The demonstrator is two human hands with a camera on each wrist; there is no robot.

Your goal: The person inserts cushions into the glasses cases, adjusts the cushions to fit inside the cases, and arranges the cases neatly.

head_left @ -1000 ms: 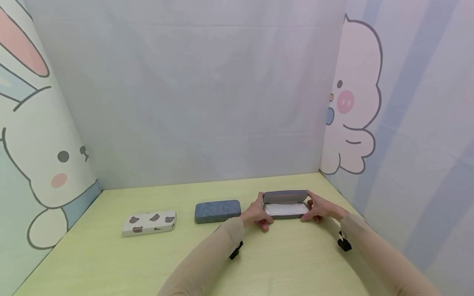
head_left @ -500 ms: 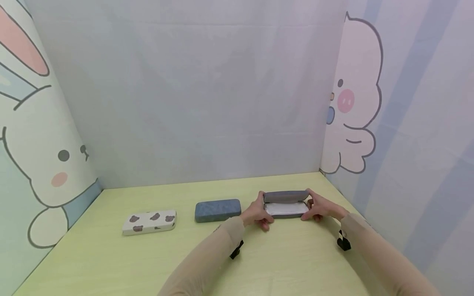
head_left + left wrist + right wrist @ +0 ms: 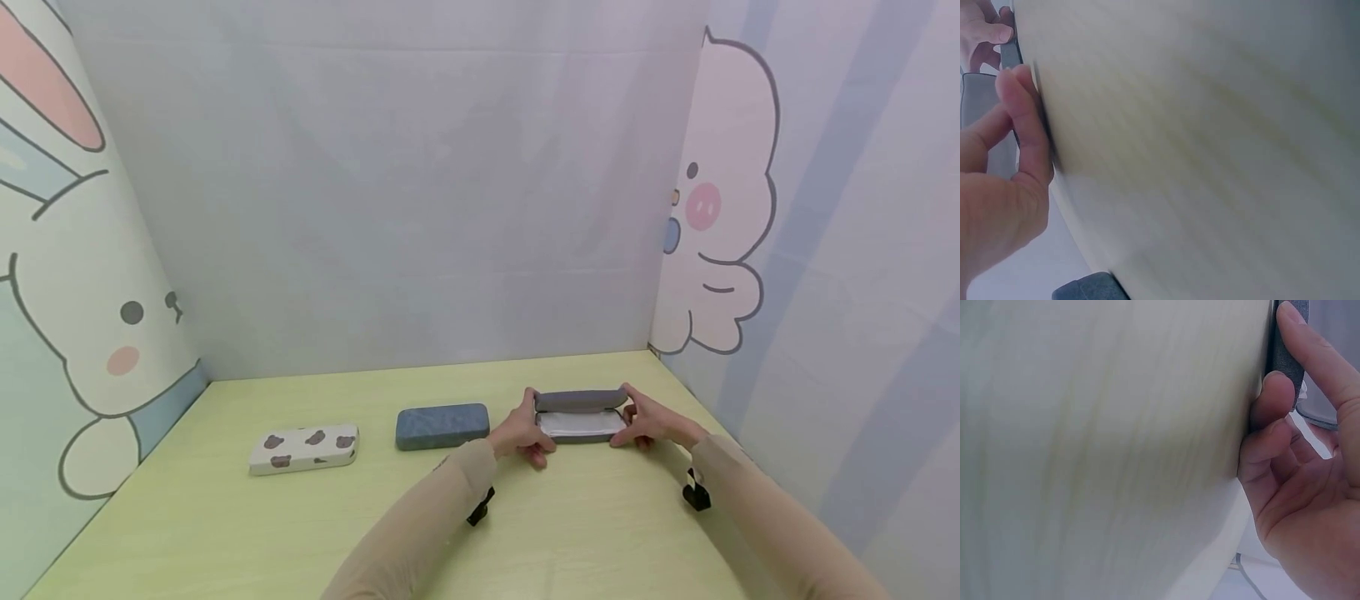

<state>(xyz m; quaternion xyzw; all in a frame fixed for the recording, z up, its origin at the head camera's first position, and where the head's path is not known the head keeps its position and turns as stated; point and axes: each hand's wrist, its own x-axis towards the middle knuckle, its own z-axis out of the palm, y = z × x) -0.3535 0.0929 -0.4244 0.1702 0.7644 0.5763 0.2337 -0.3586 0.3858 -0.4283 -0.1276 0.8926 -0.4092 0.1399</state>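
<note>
A grey glasses case (image 3: 581,402) lies at the back right of the table with its lid raised and a folded white cloth (image 3: 579,423) inside. My left hand (image 3: 519,431) grips its left end, thumb at the front edge and index finger up at the lid. At the opposite end my right hand (image 3: 651,419) holds the case in much the same way. In the right wrist view, the thumb (image 3: 1310,347) presses on the dark front edge. The left wrist view shows the left fingers curled at the case's end, beside the tabletop.
A blue glasses case (image 3: 441,427) lies closed just left of my left hand. Further left is a closed white case with brown bear-head spots (image 3: 303,450). The pale yellow-green table (image 3: 585,525) meets a plain grey curtain (image 3: 420,208) at the back and cartoon-printed curtains at both sides.
The lid of the grey glasses case has tipped slightly forward and down. Both hands keep their places at its ends, and the other two cases lie as before.
</note>
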